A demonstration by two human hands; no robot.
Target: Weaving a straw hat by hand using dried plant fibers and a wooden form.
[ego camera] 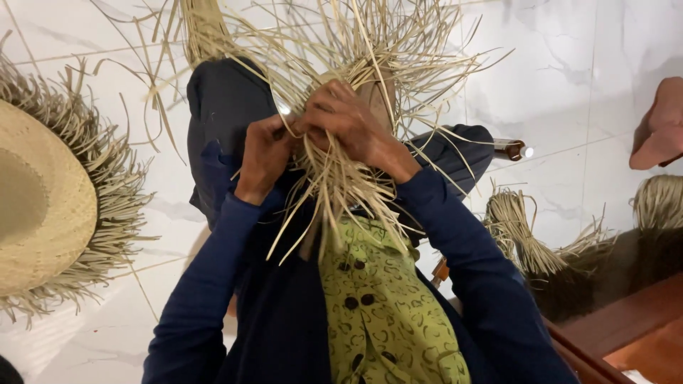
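Note:
A half-woven straw piece [356, 64] with many loose pale strands fanning outward sits over my knees. My left hand [263, 153] pinches strands at its lower left edge, fingers closed on them. My right hand [352, 121] grips the bundle of strands at the centre, knuckles up. More strands hang down from both hands over my green patterned top [384, 306]. Both arms are in dark blue sleeves. The woven centre is mostly hidden behind my right hand.
A woven straw hat [43, 206] with a fringe of loose ends lies on the white tiled floor [555, 78] at left. Bundles of straw [516, 227] lie at right beside a small brown bottle [509, 149]. Another person's foot [662, 128] shows at far right.

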